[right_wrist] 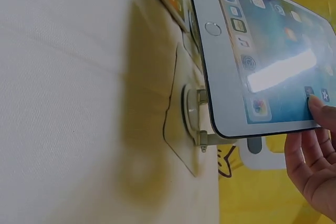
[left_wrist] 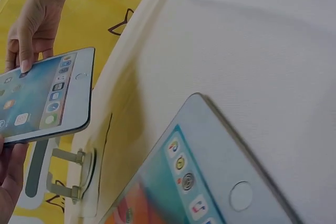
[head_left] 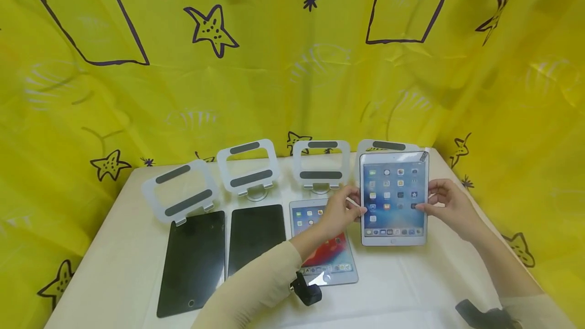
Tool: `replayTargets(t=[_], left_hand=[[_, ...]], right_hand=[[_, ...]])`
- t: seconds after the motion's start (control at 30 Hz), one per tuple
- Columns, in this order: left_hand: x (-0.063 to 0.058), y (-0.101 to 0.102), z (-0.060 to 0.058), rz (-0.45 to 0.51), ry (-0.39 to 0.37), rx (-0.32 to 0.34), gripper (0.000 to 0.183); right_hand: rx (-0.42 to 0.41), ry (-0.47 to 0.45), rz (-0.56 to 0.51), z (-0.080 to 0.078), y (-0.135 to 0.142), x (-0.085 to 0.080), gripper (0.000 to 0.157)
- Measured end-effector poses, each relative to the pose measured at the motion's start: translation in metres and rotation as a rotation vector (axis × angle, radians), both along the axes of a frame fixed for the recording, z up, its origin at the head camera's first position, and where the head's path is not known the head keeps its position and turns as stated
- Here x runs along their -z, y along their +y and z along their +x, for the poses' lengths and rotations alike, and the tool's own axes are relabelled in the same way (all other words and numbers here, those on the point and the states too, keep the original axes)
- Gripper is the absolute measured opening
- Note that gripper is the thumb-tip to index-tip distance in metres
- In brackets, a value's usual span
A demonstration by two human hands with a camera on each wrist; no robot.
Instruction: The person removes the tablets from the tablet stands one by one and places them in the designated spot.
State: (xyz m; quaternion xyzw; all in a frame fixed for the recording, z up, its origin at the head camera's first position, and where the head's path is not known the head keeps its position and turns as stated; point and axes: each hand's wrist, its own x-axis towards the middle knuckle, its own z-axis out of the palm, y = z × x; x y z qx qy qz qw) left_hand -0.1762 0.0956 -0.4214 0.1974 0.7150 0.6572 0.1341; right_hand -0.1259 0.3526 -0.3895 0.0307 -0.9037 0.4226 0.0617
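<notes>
Both hands hold up a white-framed tablet (head_left: 394, 198) with app icons on its screen, in front of the rightmost tablet stand (head_left: 365, 146). My left hand (head_left: 340, 210) pinches its left edge, thumb on the front. On the opposite edge my right hand (head_left: 450, 207) grips it the same way, fingers behind. The wrist views show the tablet raised off the white table, its shadow (right_wrist: 147, 103) below, and the stand's hinge and base (right_wrist: 191, 111) behind. Below my left forearm lies a second white tablet (head_left: 326, 263), partly covered by that arm.
Two dark-screened tablets, one on the far left (head_left: 194, 258) and one beside it (head_left: 256, 232), lie on the white table (head_left: 114, 268). Three more silver stands (head_left: 151, 192) with grey pads line the back. A yellow patterned curtain (head_left: 269, 90) hangs behind the table.
</notes>
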Motion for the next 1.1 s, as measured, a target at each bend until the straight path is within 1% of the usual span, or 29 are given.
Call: replayTargets(t=[0.1, 0.27, 0.33, 0.47, 0.6, 0.7, 0.83, 0.9, 1.1], left_hand=[[0.002, -0.001, 0.005, 0.007, -0.033, 0.001, 0.030], [0.010, -0.002, 0.011, 0.011, -0.079, 0.014, 0.031], [0.013, -0.003, 0.014, 0.002, -0.096, 0.017, 0.031], [0.020, -0.003, 0.019, -0.004, -0.130, 0.025, 0.032], [0.028, -0.004, 0.025, -0.008, -0.147, 0.042, 0.033], [0.033, -0.006, 0.029, -0.027, -0.153, 0.051, 0.031], [0.039, -0.005, 0.033, -0.047, -0.179, 0.052, 0.028], [0.041, -0.004, 0.033, -0.048, -0.196, 0.047, 0.028], [0.044, -0.002, 0.034, -0.052, -0.208, 0.026, 0.026]], right_hand=[[-0.024, -0.053, 0.007, 0.001, 0.001, 0.001, 0.053], [-0.062, -0.129, 0.011, 0.003, 0.000, 0.005, 0.057], [-0.064, -0.171, 0.010, 0.004, 0.001, 0.006, 0.059], [-0.080, -0.271, -0.019, 0.006, 0.002, 0.009, 0.062], [-0.098, -0.344, -0.038, 0.008, 0.003, 0.014, 0.062], [-0.115, -0.372, -0.039, 0.008, 0.003, 0.020, 0.062], [-0.118, -0.397, -0.042, 0.007, 0.004, 0.026, 0.062], [-0.113, -0.403, -0.031, 0.007, 0.004, 0.028, 0.062], [-0.095, -0.420, 0.000, 0.005, 0.004, 0.033, 0.062]])
